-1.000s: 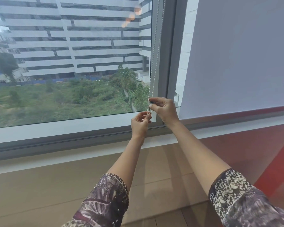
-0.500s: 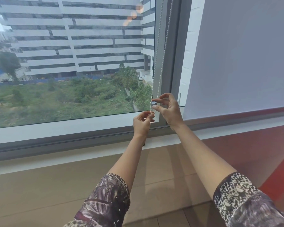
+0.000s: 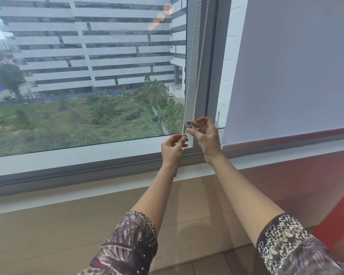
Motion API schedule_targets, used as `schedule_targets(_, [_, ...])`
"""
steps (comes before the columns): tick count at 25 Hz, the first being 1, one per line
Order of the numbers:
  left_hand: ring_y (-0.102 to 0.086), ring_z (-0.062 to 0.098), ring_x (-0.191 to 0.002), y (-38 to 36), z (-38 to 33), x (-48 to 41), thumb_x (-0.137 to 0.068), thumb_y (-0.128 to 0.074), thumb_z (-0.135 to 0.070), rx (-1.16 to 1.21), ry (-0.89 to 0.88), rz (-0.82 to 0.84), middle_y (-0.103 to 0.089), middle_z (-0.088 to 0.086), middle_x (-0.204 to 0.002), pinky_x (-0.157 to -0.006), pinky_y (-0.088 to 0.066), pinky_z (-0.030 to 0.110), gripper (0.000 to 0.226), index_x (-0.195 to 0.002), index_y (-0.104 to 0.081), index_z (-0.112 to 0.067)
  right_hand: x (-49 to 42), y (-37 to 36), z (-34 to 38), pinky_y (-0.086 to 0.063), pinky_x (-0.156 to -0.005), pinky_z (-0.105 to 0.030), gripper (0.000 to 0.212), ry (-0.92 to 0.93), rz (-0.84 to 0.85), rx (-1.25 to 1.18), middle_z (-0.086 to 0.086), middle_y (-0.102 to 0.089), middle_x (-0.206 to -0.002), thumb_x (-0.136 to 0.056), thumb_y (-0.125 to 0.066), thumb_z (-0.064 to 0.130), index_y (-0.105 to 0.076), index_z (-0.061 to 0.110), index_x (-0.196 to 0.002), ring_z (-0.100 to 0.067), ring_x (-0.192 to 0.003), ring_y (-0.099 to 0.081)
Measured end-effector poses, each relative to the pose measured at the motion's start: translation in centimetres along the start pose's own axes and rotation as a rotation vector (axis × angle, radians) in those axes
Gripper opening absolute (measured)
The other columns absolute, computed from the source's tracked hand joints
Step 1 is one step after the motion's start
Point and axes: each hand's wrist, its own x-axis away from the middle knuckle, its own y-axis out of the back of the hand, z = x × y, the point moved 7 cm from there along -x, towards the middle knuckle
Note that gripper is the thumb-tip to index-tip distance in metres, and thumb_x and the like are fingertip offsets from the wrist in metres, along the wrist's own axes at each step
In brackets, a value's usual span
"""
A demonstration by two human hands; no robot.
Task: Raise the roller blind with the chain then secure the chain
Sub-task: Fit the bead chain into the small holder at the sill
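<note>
Hands meet at the centre of the frame, in front of the grey window frame [image 3: 204,80] that divides two panes. The left hand [image 3: 172,150] sits lower, its thumb and forefinger pinched on the lower end of the white bead chain [image 3: 189,80], just above the white lower rail of the window. The right hand [image 3: 206,136] is just beside and slightly above it, thumb and forefinger curved around a small grey clip [image 3: 188,127] fixed at the foot of the frame; its other fingers are spread and loose. Whether the chain is seated in the clip cannot be told, since the fingers cover part of it.

Two strands of the chain run from the top edge of the picture down along the frame, nearly parallel and slightly slanted, converging at the clip.

On the right side of the frame a pale roller blind [image 3: 296,66] hangs lowered over the right pane, its bottom edge slanting just above a dark red band. The left pane is uncovered and shows a long white building [image 3: 87,46] in the upper left and green scrub below it.

Both forearms reach up from the bottom of the frame, with patterned sleeves [image 3: 127,247] at the elbows. A beige sill [image 3: 48,225] stretches across the lower left.
</note>
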Motion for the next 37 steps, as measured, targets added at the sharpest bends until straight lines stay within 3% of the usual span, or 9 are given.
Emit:
schedule_targets(5, [-0.067, 0.009, -0.063, 0.0, 0.2, 0.3, -0.088, -0.07, -0.014, 0.019, 0.017, 0.008, -0.072, 0.002, -0.079, -0.063, -0.047, 0.023, 0.002, -0.088, -0.068, -0.016, -0.2, -0.3, 0.0, -0.048, -0.074, -0.012, 0.034, -0.006, -0.006, 0.027, -0.005, -0.075, -0.104, -0.079, -0.074, 0.003, -0.049, 0.016, -0.097, -0.005, -0.087, -0.068])
schedule_targets(11, [-0.067, 0.011, -0.066, 0.1, 0.1, 0.4, -0.086, -0.072, -0.016, 0.042, 0.034, 0.028, -0.074, -0.004, -0.075, -0.065, -0.049, 0.023, 0.003, -0.086, -0.07, -0.017, 0.0, -0.4, -1.3, -0.054, -0.086, -0.037, 0.034, -0.042, 0.023, 0.064, 0.0, -0.076, -0.1, -0.077, -0.077, 0.006, -0.051, 0.016, -0.096, -0.016, -0.087, -0.07])
schedule_targets(15, [-0.067, 0.012, -0.069, 0.0, 0.2, 0.2, -0.086, -0.072, -0.017, 0.034, 0.053, 0.052, -0.073, -0.007, -0.073, -0.068, -0.048, 0.026, 0.003, -0.088, -0.07, -0.017, 0.1, -0.4, -1.3, -0.052, -0.092, -0.044, 0.034, -0.012, 0.042, 0.176, 0.008, -0.076, -0.094, -0.077, -0.078, 0.011, -0.053, 0.011, -0.1, -0.006, -0.092, -0.069])
schedule_targets(19, [-0.068, 0.012, -0.074, 0.1, 0.7, 0.1, -0.088, -0.07, -0.014, 0.043, 0.103, 0.101, -0.07, 0.002, -0.082, -0.074, -0.05, 0.028, 0.015, -0.101, -0.07, -0.008, -0.2, -0.5, -0.9, -0.048, -0.093, -0.051, 0.032, 0.075, 0.083, 0.383, 0.023, -0.074, -0.091, -0.075, -0.077, 0.028, -0.051, 0.039, -0.091, -0.015, -0.108, -0.063])
schedule_targets(23, [-0.068, 0.02, -0.086, 0.2, 0.9, 0.2, -0.083, -0.07, -0.01, 0.078, 0.118, 0.127, -0.072, 0.005, -0.093, -0.079, -0.05, 0.033, 0.028, -0.111, -0.066, -0.01, -0.3, -0.1, -1.3, -0.048, -0.092, -0.047, 0.034, 0.108, 0.082, 0.444, 0.027, -0.073, -0.089, -0.075, -0.077, 0.03, -0.049, 0.046, -0.088, -0.016, -0.113, -0.059])
schedule_targets(25, [-0.07, 0.022, -0.097, 0.1, 0.6, 0.1, -0.077, -0.07, -0.015, 0.088, 0.114, 0.158, -0.074, 0.004, -0.106, -0.082, -0.052, 0.034, 0.044, -0.12, -0.063, -0.012, -0.5, 0.0, -1.1, -0.046, -0.092, -0.04, 0.034, 0.155, 0.071, 0.527, 0.026, -0.073, -0.089, -0.077, -0.077, 0.029, -0.051, 0.043, -0.094, -0.014, -0.112, -0.054])
schedule_targets(28, [-0.07, 0.024, -0.106, -0.3, 0.2, 0.0, -0.078, -0.071, -0.022, 0.087, 0.108, 0.188, -0.073, 0.009, -0.114, -0.087, -0.051, 0.037, 0.047, -0.123, -0.061, -0.011, -0.8, 0.0, -0.4, -0.036, -0.092, -0.034, 0.035, 0.254, 0.035, 0.732, 0.019, -0.074, -0.097, -0.079, -0.073, 0.026, -0.052, 0.025, -0.108, -0.014, -0.11, -0.044])
schedule_targets(33, [-0.071, 0.024, -0.1, -0.4, 0.0, -1.0, -0.084, -0.074, -0.017, 0.056, 0.109, 0.166, -0.072, 0.009, -0.102, -0.09, -0.051, 0.042, 0.034, -0.114, -0.064, -0.004, -1.2, -0.1, 0.3, -0.038, -0.092, -0.037, 0.038, 0.378, 0.06, 0.922, 0.014, -0.075, -0.097, -0.079, -0.073, 0.027, -0.055, 0.021, -0.112, -0.017, -0.106, -0.051])
schedule_targets(37, [-0.072, 0.018, -0.084, -0.4, -0.6, -1.6, -0.084, -0.074, -0.015, 0.002, 0.055, 0.177, -0.074, 0.007, -0.086, -0.084, -0.054, 0.035, 0.023, -0.104, -0.066, -0.006, -1.2, -0.3, 0.3, -0.041, -0.092, -0.038, 0.04, 0.402, 0.126, 0.978, 0.011, -0.073, -0.107, -0.079, -0.073, 0.027, -0.058, 0.02, -0.115, -0.017, -0.106, -0.058])
